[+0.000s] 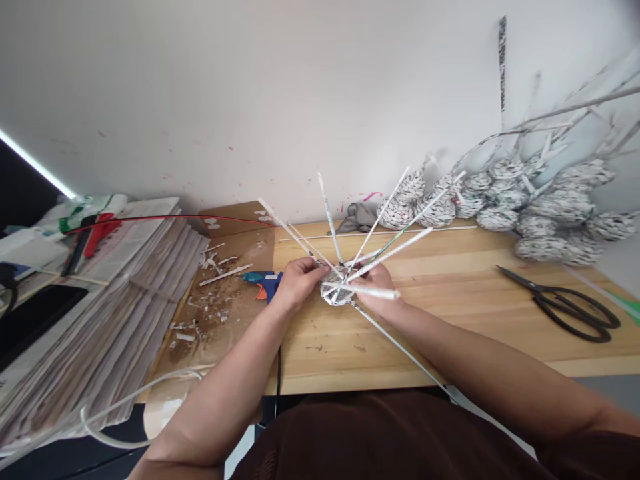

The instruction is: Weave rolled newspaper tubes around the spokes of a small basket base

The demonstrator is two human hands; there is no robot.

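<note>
Between my hands, over the wooden table, is a small round woven base (pixel 334 293) made of rolled newspaper. Several paper tubes (pixel 395 241) fan up and outward from it, and one long tube (pixel 395 341) runs down toward my lap. My left hand (pixel 301 280) pinches the left rim of the weaving with thumb and fingers. My right hand (pixel 379 283) is closed around the right side, its fingers partly hidden behind the tubes. Just left of my left hand lies a blue glue gun (pixel 270 285) with an orange trigger.
Black scissors (pixel 570 300) lie at the right. Woven paper gourd shapes (pixel 545 207) crowd the back right by the wall. Stacked newspapers (pixel 135 300) with a phone (pixel 43 320) and a red-handled cutter (pixel 100 235) fill the left. Paper scraps (pixel 215 267) litter a brown board.
</note>
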